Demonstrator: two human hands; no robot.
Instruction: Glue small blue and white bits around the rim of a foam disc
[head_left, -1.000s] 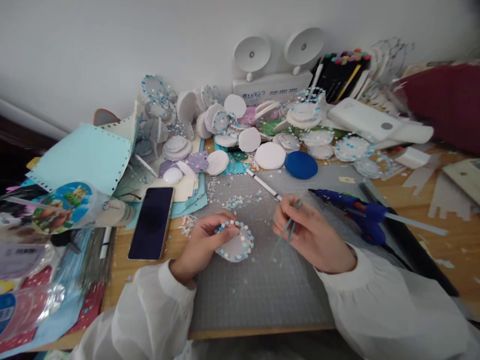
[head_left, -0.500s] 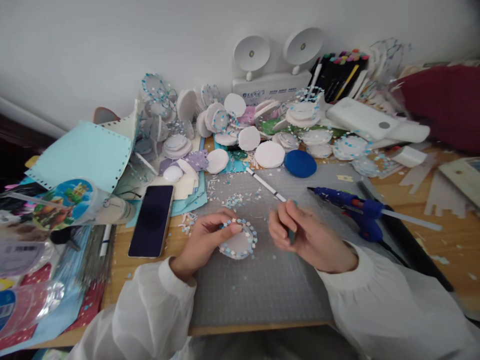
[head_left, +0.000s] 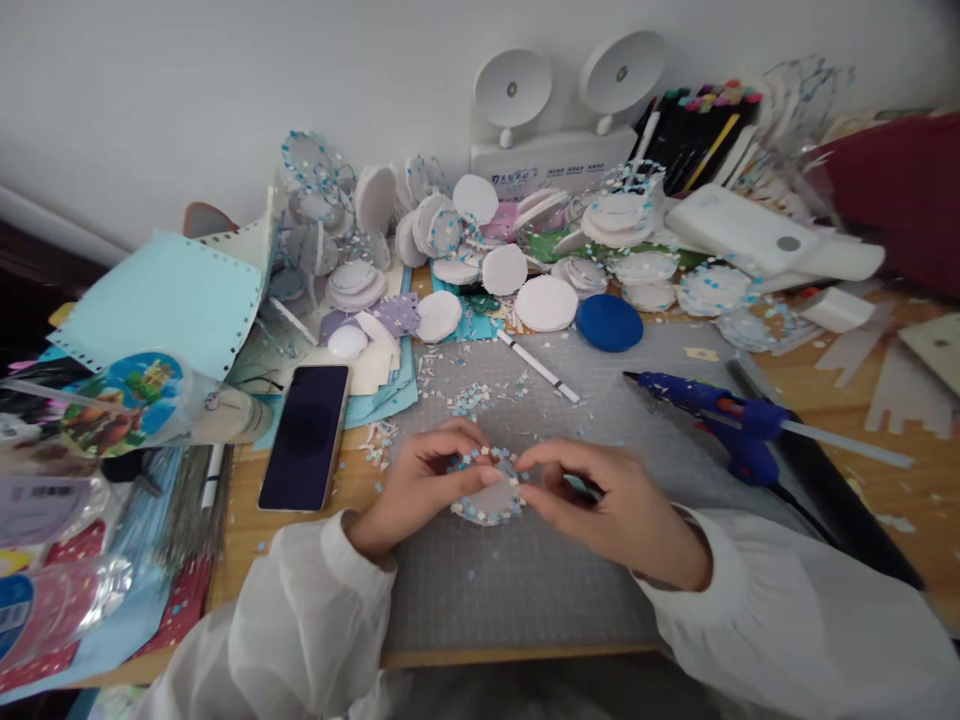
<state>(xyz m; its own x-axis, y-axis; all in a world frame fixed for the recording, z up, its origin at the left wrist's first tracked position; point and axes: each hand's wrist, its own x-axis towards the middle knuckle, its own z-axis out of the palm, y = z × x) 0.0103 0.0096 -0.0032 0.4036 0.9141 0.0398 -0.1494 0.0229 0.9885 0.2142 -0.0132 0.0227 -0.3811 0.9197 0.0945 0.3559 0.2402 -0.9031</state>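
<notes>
A small round white disc (head_left: 496, 500), edged with tiny blue and white star-shaped pieces, is tilted just above the grey cutting mat (head_left: 517, 600). My left hand (head_left: 427, 485) pinches its left side, thumb on the face and fingers behind. At the right rim, the thumb and forefinger of my right hand (head_left: 611, 500) touch the edge pieces. A slim dark green tool (head_left: 586, 488) lies within the curled fingers of that hand, mostly hidden, its kind unclear. Loose tiny stars (head_left: 472, 398) are scattered on the mat beyond the disc.
A white pen (head_left: 536, 366) lies behind my hands. To the right are a blue glue gun (head_left: 709, 405) and a blue round lid (head_left: 609, 323). On the left are a phone (head_left: 304, 438) and a tilted drink cup (head_left: 150, 400). Piled white discs (head_left: 546, 303) line the back.
My right hand has moved left and down to the disc's rim, its thumb and forefinger stretching out to touch it. My left hand keeps its hold on the disc. The camera view has shifted slightly.
</notes>
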